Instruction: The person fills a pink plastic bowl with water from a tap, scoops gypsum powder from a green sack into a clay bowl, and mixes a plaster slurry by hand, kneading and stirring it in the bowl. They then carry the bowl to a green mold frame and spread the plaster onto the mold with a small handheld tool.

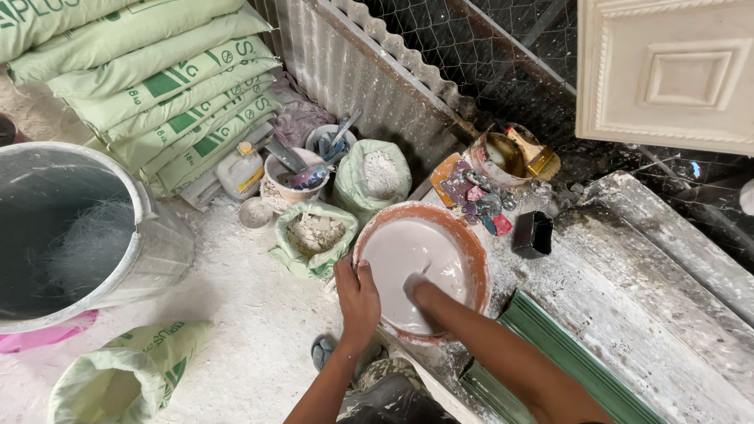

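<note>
From the head camera I look down at a round terracotta-coloured bowl (421,267) filled nearly to the brim with a smooth, pale grey-white mix (400,259). It sits at the near edge of a plaster-crusted desk (620,314), right above the powdery floor (243,314).

My left hand (357,294) clamps the near-left rim, thumb over the edge and fingers down the outside wall; I judge that hold keeps the bowl from sliding or turning. Its grip is closed on the bowl.

My right hand (420,292) is plunged into the mix, so only the wrist and part of the back show. Whether its fingers are spread or curled under the surface I cannot tell. The forearm comes in from the lower right, over a green ridged moulding (550,345) lying along the desk.

Two open sacks of white powder (314,235) stand on the floor just beside the bowl, probably kept within reach. Behind them are small tubs with tools (298,177) stuck in them, and a white jug (241,169). Stacked green sacks (157,86) lean at the upper left, and a large grey drum (78,228) stands at the left. A tin with a brush (510,155) sits beyond the bowl, and a pale ornamental cast panel (667,71) rests at the upper right.
</note>
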### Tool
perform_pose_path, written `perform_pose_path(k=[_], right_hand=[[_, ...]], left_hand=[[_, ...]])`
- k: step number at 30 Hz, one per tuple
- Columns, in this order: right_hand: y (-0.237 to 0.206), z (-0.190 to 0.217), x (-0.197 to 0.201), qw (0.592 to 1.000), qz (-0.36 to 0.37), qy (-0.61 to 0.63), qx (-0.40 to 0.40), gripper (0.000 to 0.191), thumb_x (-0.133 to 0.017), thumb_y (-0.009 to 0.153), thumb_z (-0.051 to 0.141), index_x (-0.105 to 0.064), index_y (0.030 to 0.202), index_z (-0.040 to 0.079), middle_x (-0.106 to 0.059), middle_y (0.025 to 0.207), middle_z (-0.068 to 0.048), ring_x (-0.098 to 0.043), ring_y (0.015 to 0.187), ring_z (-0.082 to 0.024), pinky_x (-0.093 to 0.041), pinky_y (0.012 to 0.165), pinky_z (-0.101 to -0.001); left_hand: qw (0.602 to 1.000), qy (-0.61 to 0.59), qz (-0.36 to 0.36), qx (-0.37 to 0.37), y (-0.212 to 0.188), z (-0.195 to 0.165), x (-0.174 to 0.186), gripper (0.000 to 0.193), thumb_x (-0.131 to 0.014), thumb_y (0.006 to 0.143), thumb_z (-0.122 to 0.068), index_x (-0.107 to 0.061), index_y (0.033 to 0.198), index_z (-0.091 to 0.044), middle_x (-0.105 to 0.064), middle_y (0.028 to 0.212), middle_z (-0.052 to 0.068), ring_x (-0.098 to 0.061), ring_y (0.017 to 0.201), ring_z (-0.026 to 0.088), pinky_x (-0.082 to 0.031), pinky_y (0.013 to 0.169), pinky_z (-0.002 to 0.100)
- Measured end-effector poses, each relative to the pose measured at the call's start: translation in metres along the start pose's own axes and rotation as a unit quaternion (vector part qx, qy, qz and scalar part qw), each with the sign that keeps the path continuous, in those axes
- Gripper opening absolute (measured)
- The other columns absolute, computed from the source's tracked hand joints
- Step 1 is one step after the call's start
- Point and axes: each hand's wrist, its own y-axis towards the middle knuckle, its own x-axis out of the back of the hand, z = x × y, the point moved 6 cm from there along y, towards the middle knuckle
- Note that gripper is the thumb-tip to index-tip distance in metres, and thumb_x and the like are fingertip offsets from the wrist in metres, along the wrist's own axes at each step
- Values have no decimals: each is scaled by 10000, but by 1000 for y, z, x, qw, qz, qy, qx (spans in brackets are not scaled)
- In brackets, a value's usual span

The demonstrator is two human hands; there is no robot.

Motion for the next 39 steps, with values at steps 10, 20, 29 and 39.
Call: perform_pose_path(k=[10,20,29,39], right_hand=[[-24,42,6,942,-87,261,193,373,-490,942,149,-559,1221,-88,-654,1099,-272,-655,1020,-373,-530,920,-383],[-58,39,49,986,-97,-64,119,412,-684,873,189,-628,1193,-67,-705,1123,-268,-688,1083,-384,-543,935,-412],[11,-9,-36,993,22,-92,64,308,-670,852,177,-693,1080,-28,-715,1052,-255,-699,991,-384,-559,881,-429],[-59,47,47,952,-206,-117,192,224,-655,827,164,-764,955,15,-725,973,-242,-711,889,-384,-576,820,-448]], left_hand=[[1000,-5,-8,-13,1,-1,-1,339,-464,1020,-212,-513,1251,30,-534,1171,228,-546,1086,397,-401,988,479],[1000,12,-9,-6,1,3,-2,307,-460,1036,-224,-520,1187,37,-517,1129,232,-531,1035,405,-411,965,478],[1000,13,-7,-11,2,-2,-1,326,-455,1032,-226,-518,1219,33,-520,1142,225,-539,1039,389,-408,965,476],[1000,4,-9,-4,2,-6,2,319,-474,1009,-209,-534,1223,21,-555,1121,204,-556,1021,371,-421,938,466]])
